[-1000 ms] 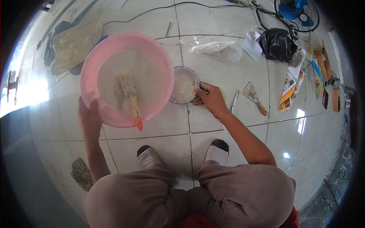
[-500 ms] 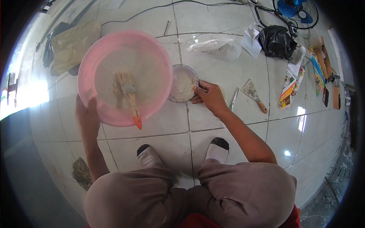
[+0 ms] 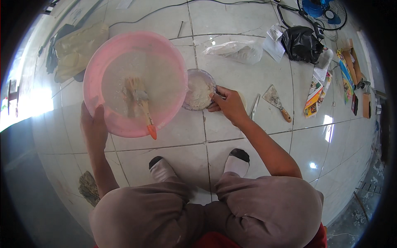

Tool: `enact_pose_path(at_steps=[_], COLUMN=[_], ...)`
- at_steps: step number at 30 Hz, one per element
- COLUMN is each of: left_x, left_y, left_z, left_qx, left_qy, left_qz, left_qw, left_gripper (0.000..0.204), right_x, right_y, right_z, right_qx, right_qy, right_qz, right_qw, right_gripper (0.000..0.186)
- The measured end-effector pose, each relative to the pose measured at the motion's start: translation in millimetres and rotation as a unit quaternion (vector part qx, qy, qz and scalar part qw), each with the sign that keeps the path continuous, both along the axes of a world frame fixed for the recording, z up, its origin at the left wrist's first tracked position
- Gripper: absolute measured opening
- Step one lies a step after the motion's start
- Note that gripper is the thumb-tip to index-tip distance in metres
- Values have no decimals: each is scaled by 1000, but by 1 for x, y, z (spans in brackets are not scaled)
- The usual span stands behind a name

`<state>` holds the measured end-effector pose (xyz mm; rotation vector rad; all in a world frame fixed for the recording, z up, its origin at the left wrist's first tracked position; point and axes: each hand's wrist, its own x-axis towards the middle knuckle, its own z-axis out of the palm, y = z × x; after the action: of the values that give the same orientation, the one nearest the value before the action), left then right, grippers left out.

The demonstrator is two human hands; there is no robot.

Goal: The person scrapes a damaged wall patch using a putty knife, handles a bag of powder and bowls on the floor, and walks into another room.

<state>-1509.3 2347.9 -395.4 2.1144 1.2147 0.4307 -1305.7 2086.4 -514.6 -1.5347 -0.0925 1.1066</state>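
Note:
A wide pink plastic basin with cloudy whitish liquid in it is in front of me on the left. My left hand grips its near left rim, thumb inside and fingers out of sight behind the wall. A paintbrush rests in the basin, bristles in the liquid and orange-tipped handle over the near rim. Close against the basin's right side is a small round bowl holding white powder. My right hand pinches that bowl's right edge, thumb inside. Part of a pale round thing shows behind this hand.
Right of my hand lie a narrow blade-like tool and a putty knife. Farther off are a clear plastic bag, a black bag, a fan and a cable. A filled sack sits far left, a rag near left.
The basin has shifted very slightly left and away from me, with my left hand still on its rim. The brush handle has moved slightly right. My right hand stays on the bowl.

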Motion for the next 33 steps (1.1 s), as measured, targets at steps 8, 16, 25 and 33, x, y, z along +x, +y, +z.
enact_pose_path(at_steps=[8,16,25,33], left_x=[-3,-1,-1,2], left_y=[1,0,-1,-3], left_z=[0,2,3,6], left_qx=[-17,2,-10,-9], left_qy=[-9,18,7,14], left_qz=[-5,-1,-5,0], left_qw=[1000,1000,1000,1000], left_gripper=[37,38,38,38], right_x=[-2,0,-1,-1], right_y=[-1,-1,-1,-2], right_z=[0,0,1,-5], right_qx=[0,-5,-2,8], right_qy=[1,-1,4,-1], right_qz=[-3,19,10,8], right_qw=[1000,1000,1000,1000], right_gripper=[29,34,33,33])
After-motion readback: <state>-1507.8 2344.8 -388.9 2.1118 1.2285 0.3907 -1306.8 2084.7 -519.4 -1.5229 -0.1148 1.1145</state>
